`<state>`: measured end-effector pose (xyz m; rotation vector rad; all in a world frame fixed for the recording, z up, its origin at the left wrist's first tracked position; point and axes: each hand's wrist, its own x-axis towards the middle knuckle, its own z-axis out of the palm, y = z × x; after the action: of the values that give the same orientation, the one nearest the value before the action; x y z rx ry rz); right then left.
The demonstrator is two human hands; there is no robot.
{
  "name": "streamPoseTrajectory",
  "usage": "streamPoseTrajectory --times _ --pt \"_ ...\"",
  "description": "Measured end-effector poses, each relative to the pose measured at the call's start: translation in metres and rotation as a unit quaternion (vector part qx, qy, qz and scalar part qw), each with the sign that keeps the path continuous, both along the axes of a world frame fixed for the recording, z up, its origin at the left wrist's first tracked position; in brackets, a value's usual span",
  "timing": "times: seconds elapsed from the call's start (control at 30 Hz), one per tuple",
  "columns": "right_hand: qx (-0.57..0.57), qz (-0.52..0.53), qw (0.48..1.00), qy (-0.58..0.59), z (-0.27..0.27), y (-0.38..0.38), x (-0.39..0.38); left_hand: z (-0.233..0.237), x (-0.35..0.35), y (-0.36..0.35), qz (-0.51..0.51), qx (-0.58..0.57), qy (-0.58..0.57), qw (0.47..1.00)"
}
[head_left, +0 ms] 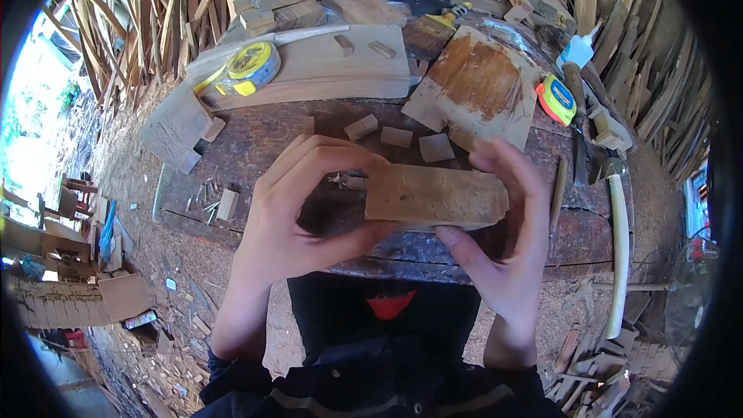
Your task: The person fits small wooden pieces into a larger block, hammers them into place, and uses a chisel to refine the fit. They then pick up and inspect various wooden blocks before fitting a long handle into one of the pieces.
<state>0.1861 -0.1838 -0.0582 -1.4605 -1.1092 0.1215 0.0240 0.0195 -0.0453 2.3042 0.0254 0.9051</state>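
A rectangular wooden block (437, 195) is held up above the front of the workbench (255, 135), its long side running left to right. My left hand (298, 209) grips its left end, thumb along the lower edge and fingers at the top corner. At the other end, my right hand (511, 224) curves around the block, its thumb pressing the lower edge. Just beyond my hands lie small wood offcuts, among them a squarish piece (436, 148) and a slanted one (361, 127). Nails (209, 201) are scattered to the left, beside a small pale block (227, 205).
A yellow tape measure (253, 62) rests on a wide board (340, 70). Another tape measure (557, 99) sits at the right, near a glue bottle (577, 52). A stained wood sheet (480, 81) lies mid-bench. A hammer with a pale handle (618, 255) hangs over the right edge.
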Motion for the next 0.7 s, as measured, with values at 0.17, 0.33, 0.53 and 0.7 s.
streamPoseTrajectory --times 0.17,0.33,0.53,0.7 --pt "-0.045 0.009 0.999 0.004 0.005 -0.001 -0.001 -0.001 0.0 -0.003 0.013 -0.014 0.003 1.0" --pt "-0.082 -0.005 0.996 -0.021 0.009 -0.002 0.001 -0.001 0.001 0.001 0.001 0.01 -0.007 1.0" --pt "-0.122 -0.051 0.988 -0.076 0.017 -0.003 0.0 0.002 -0.003 -0.003 0.016 -0.033 0.043 0.998" --pt "-0.126 -0.059 0.99 -0.018 0.014 -0.002 -0.002 0.001 -0.007 -0.009 0.025 -0.114 0.106 0.987"
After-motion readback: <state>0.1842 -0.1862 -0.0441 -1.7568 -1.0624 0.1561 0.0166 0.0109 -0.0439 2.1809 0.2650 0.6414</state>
